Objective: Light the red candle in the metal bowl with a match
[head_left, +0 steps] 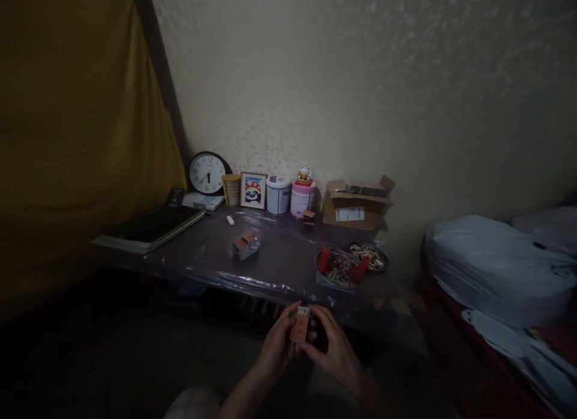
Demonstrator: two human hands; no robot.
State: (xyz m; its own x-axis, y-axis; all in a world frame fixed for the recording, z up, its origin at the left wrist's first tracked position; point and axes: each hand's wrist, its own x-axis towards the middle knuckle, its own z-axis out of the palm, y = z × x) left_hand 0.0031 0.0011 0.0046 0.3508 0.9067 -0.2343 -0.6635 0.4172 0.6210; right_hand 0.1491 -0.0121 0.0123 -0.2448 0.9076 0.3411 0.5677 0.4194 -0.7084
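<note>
Both hands are in front of the near edge of the counter (pixel 279 269), close together, and they hold one small orange box (pixel 300 326) between them. The left hand (pixel 276 344) is closed around the lower left side of the box, and the right hand (pixel 336 347) grips it from the right with the fingers curled. The box looks like a matchbox; its pale upper end sticks out a little, so I judge the inner drawer is partly pushed open, but the light is weak and I cannot be sure. On the counter, well apart from the hands, lies a wrapped pack of similar boxes (pixel 246 244), and it seems not fully emptied. To the right stand a round metal dish (pixel 338 269) with dark small pieces and two red things in it, and just behind it a second dish (pixel 369 256). Along the wall are a clock (pixel 207 174), a framed panda picture (pixel 253 190), two tins (pixel 291 196) and an open cardboard box (pixel 356 205). As far as one can see, the work with this single box is in the middle: it is picked up and handled, and nothing is yet taken out of it.
</note>
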